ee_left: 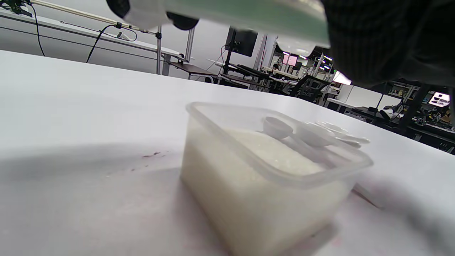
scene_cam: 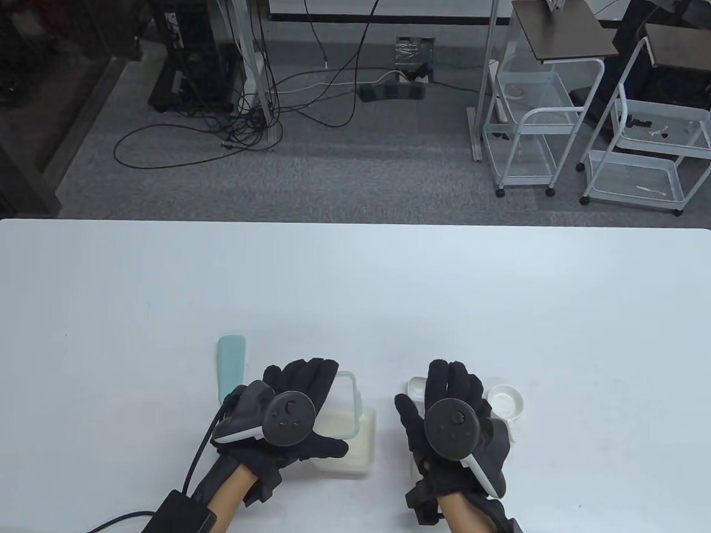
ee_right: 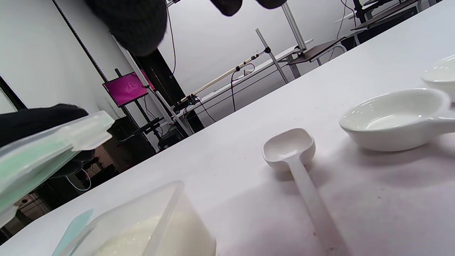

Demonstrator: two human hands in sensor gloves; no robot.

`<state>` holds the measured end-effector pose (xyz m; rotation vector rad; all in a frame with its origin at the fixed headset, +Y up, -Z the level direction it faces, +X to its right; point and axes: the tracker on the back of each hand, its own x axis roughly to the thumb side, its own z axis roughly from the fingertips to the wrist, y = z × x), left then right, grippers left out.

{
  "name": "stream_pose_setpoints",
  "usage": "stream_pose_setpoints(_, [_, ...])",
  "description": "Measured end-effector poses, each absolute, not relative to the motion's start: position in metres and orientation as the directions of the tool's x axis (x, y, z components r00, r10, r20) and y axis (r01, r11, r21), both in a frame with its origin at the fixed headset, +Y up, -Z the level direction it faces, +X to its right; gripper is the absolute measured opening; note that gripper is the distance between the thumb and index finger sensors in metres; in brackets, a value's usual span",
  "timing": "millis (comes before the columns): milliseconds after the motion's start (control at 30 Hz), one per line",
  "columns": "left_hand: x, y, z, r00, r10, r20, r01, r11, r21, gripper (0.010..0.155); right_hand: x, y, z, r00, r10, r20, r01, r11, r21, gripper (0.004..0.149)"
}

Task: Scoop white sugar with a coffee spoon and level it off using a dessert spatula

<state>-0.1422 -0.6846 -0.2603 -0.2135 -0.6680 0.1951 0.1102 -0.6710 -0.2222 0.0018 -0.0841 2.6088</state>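
The white desk (scene_cam: 355,288) carried all the task items along its near edge. A clear plastic tub (ee_left: 270,167), lidless and rectangular, stood near the centre, filled with white sugar (ee_left: 273,153) to a little below its rim. In the table view most of the tub lay under the left hand (scene_cam: 300,411).

The lid (scene_cam: 347,402), clear with a pale green seal, was held above the tub by the left hand, fingers curled around its edge. In the right wrist view the lid (ee_right: 42,149) appeared tilted and clear of the tub.

The right hand (scene_cam: 452,411) hovered palm-down to the right of the tub, fingers extended and relaxed, holding nothing. The right wrist view showed only fingertips at the top edge, apart from the items below.

The dessert spatula (scene_cam: 231,363), pale green and flat, lay on the desk just left of the tub, beyond the left hand.

A small white dish (scene_cam: 506,401) with a side handle sat right of the right hand.

The coffee spoon (ee_right: 295,160), white with a squarish bowl and a long handle, lay flat on the desk between tub and dish, bowl up and empty; the table view showed only its bowl beside the right hand's fingers.
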Motion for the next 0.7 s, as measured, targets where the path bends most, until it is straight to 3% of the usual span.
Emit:
stream_pose_setpoints(233, [-0.163,-0.672,-0.266,0.823,0.233,0.518,-0.158,0.97,-0.184,0.125,0.11,-0.671,-0.222,-0.865,0.502,0.018,-0.502,-0.863,-0.052,0.08])
stream_pose_setpoints(467, [-0.211,-0.667,-0.276,0.92,0.236,0.311,-0.22,0.972,-0.088,0.124,0.112,-0.672,-0.223,-0.86,0.51,0.006,-0.51,-0.859,-0.048,0.08])
stream_pose_setpoints(700, [-0.278,-0.672,-0.284,0.957,0.289,0.015,-0.289,0.957,0.013,0.124,0.113,-0.672,-0.223,-0.861,0.509,-0.008,-0.508,-0.861,-0.039,0.08])
